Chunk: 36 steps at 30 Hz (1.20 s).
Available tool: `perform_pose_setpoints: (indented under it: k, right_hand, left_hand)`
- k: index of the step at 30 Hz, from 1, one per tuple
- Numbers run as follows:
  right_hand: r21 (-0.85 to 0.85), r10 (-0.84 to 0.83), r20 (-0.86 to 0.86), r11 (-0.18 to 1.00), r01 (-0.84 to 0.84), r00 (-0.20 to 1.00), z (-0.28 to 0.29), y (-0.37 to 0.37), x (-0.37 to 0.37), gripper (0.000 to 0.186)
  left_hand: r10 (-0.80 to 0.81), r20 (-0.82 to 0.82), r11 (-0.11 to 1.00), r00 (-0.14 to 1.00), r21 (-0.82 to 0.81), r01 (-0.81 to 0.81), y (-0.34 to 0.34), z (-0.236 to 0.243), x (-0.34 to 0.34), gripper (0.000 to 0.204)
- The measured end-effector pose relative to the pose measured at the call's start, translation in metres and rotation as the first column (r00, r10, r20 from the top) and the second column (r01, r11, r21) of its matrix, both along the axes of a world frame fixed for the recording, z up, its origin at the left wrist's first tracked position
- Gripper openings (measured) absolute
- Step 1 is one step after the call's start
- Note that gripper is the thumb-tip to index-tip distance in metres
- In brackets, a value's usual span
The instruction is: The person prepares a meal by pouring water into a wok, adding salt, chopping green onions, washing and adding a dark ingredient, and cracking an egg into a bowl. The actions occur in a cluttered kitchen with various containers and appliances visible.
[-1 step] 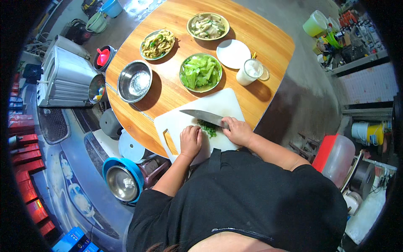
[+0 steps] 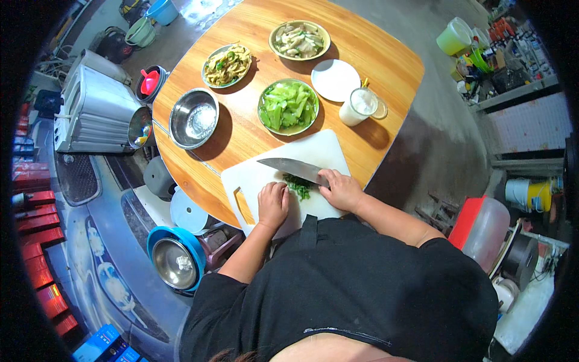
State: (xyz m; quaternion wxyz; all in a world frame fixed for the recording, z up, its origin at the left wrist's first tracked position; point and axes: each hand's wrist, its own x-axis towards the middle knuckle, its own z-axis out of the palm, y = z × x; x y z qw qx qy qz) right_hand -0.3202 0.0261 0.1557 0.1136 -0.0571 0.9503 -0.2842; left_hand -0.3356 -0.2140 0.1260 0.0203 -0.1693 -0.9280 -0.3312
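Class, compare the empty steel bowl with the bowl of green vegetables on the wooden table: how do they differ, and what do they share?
The steel bowl is empty, with a shiny bare inside; the bowl of green vegetables is heaped with cut pale green pieces. The steel bowl sits near the table's left edge, while the bowl of green vegetables stands nearer the middle, just beyond the white cutting board. Both are round, upright and rest on the table.
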Motion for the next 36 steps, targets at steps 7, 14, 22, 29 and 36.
perform_pose_setpoints:
  k: [7,14,22,29,36]
  right_hand:
    - [0.031,0.257,-0.077,0.966,-0.256,0.963,0.020,0.037,-0.027,0.031]
    - [-0.622,0.248,0.098,0.771,-0.135,0.964,0.095,0.144,-0.123,0.028]
    - [-0.529,-0.196,0.282,0.785,0.322,0.939,0.014,0.196,-0.382,0.029]
    - [-0.642,0.021,0.641,0.563,0.521,0.767,-0.055,0.166,-0.455,0.027]
    - [-0.661,-0.197,0.608,0.411,0.628,0.769,-0.083,0.168,-0.509,0.022]
  left_hand:
    - [0.164,0.105,0.986,0.981,0.014,-0.166,0.008,-0.001,0.010,0.016]
    - [0.410,0.091,0.911,0.907,-0.085,-0.404,0.017,0.003,0.048,0.020]
    - [0.655,0.017,0.749,0.755,-0.146,-0.647,0.030,0.030,0.122,0.022]
    - [0.873,0.023,0.476,0.486,-0.250,-0.843,0.012,0.035,0.200,0.019]
    - [0.984,-0.022,0.155,0.176,-0.384,-0.910,0.006,0.038,0.282,0.018]
